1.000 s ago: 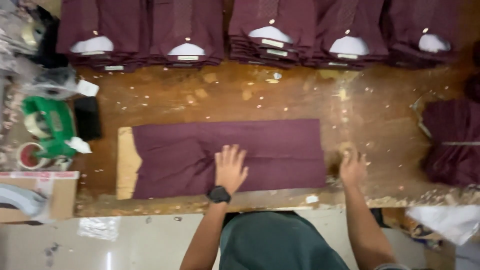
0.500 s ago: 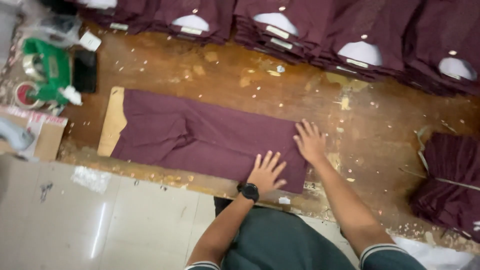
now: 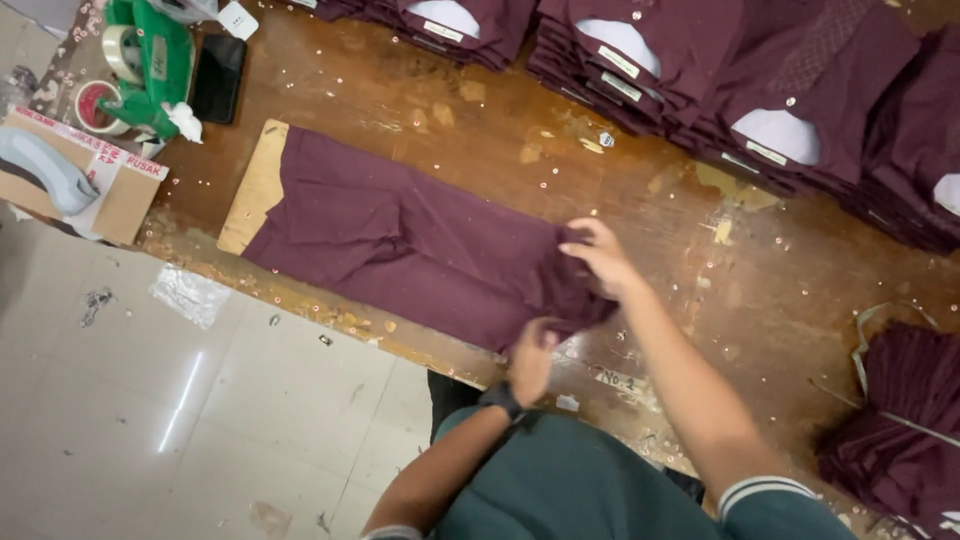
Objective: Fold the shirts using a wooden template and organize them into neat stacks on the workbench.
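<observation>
One maroon garment point(image 3: 400, 245) lies flat and long on the wooden table point(image 3: 640, 210), its right end bunched up where both hands meet it. Right hand point(image 3: 600, 255), at 12 o'clock of that bunched end, has its fingers curled shut on the cloth's far corner. Left hand point(image 3: 530, 360), at 6 o'clock of it, grips the near edge, fingers folded under; a black wristwatch point(image 3: 498, 398) sits on that wrist. A pale cardboard sheet point(image 3: 255, 185) pokes out from under the garment at 9 o'clock. Table top: dark brown varnish, worn and patchy, speckled with small pale flecks. Stacks of folded maroon shirts point(image 3: 760, 90) at 1 o'clock. Green tape dispenser point(image 3: 150, 65) and black phone point(image 3: 218, 78) at 10 o'clock. Floor point(image 3: 200, 400): pale glossy tiles, scuffed.
</observation>
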